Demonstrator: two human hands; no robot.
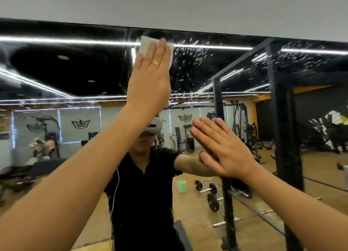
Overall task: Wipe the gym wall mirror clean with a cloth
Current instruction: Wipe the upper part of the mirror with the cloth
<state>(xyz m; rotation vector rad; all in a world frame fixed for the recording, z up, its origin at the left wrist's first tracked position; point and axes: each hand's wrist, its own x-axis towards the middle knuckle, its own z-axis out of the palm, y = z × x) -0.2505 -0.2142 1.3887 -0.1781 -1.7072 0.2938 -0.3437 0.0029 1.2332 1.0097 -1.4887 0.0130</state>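
So the count: one mirror (pixel 75 71), one cloth (pixel 145 45), two hands, both flat on the glass.

The left hand (pixel 150 77) is way up near the mirror's top edge, just under the grey wall (pixel 169 6). Its fingers are straight and together, pointing up, and they pin the white cloth against the glass. It isn't gripping the cloth, just pressing on it with a flat palm. There's one gold ring (pixel 156 63) on that hand.

The cloth looks folded. The hand covers most of it, so only a corner poking out up-left of the fingertips and a strip along the right side show. Its top edge slopes down to the right. Honestly I can't tell which way its long axis runs with that much hidden.

The right hand (pixel 222 149) is lower and off to the right, well apart from the cloth. It's spread open and holds nothing, with its fingers angled up-left and touching their own reflection.

A patch of water droplets (pixel 190 49) sits on the glass just right of the cloth.

In the reflection there's one green cup (pixel 181 186) on the floor, three dark weight plates (pixel 213 202) near it, and one black rack (pixel 282 119).
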